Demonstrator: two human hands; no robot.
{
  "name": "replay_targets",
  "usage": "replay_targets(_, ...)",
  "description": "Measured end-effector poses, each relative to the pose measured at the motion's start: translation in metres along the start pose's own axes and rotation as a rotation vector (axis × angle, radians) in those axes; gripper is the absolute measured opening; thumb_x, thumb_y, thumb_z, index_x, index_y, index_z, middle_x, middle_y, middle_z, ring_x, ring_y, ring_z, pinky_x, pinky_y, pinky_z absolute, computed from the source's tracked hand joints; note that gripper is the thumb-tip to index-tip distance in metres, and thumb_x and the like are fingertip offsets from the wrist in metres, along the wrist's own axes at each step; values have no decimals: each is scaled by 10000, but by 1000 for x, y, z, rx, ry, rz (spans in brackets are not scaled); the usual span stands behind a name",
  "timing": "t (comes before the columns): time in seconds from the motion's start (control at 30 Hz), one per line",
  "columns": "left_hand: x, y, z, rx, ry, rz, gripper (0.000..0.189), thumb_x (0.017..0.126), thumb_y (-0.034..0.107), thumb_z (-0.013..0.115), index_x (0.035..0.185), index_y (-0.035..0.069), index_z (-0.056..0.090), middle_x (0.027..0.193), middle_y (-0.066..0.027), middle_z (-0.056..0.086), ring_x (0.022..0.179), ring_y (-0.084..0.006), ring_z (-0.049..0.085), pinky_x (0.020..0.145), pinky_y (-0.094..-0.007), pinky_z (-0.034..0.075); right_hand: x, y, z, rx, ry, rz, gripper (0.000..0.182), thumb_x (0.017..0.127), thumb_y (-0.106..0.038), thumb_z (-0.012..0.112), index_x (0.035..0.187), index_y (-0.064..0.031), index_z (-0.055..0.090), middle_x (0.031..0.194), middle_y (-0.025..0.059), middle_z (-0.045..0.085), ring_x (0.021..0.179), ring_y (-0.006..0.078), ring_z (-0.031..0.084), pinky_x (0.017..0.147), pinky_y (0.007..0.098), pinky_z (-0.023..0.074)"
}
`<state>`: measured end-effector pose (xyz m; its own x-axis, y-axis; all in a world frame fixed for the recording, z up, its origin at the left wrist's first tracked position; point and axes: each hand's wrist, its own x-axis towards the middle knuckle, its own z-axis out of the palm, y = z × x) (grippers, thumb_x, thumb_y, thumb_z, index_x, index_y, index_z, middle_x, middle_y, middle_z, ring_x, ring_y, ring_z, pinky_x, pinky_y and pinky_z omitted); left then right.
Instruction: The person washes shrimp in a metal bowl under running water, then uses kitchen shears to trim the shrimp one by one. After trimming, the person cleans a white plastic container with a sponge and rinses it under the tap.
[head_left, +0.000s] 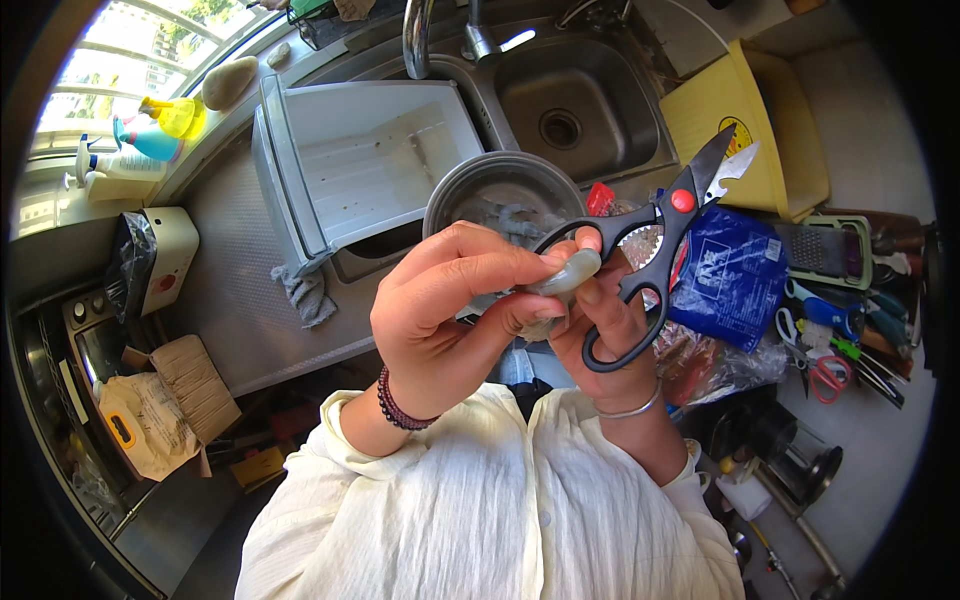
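Note:
A raw grey shrimp (568, 274) is pinched between the thumb and fingers of my left hand (442, 300). My right hand (611, 330) steadies its other end with the fingertips. Black-handled kitchen scissors (679, 206) with a red pivot hang on that same right hand, their blades slightly parted and pointing up and away from the shrimp. Behind my hands is a round metal pot (495, 169) with more shrimp (517, 221) inside, partly hidden by my fingers.
A white drawer-like bin (390, 161) lies left of the pot, beside a grey cloth (306, 296). The steel sink (577, 82) is behind. To the right are a yellow tub (705, 97), a blue plastic package (731, 281), a grater (814, 247) and several tools, including red-handled scissors (829, 375).

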<state>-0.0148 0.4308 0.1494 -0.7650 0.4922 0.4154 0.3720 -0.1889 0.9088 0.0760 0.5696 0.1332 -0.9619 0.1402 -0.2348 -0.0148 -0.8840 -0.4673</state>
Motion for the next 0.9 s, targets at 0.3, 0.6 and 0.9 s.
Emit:
replay_targets(0.3,0,1,1,-310,29,-187,366,729,-75,778,1068,-74,640,1040,-140,681,952,-222,683,816,-305,566,-1,-6,-5,47,39,69,359,887,-186,681,1172,-97,481,1119,56,608,1079,186,598,909,328,511)
replay_targets(0.6,-4,-10,-3,-488,47,-213,329,772,-130,722,1076,-96,599,1086,-170,649,1060,-273,655,872,-341,580,1,-10,-2,168,119,251,285,908,-170,651,1146,-84,518,1127,82,615,1051,207,630,878,333,556)
replay_targets(0.9,0,-26,-23,-254,59,-201,319,775,-133,691,1076,-55,620,1070,-139,652,1023,-220,651,868,-313,542,12,1,16,-384,311,-194,288,861,11,661,1097,-50,508,1094,99,638,969,151,631,890,292,508)
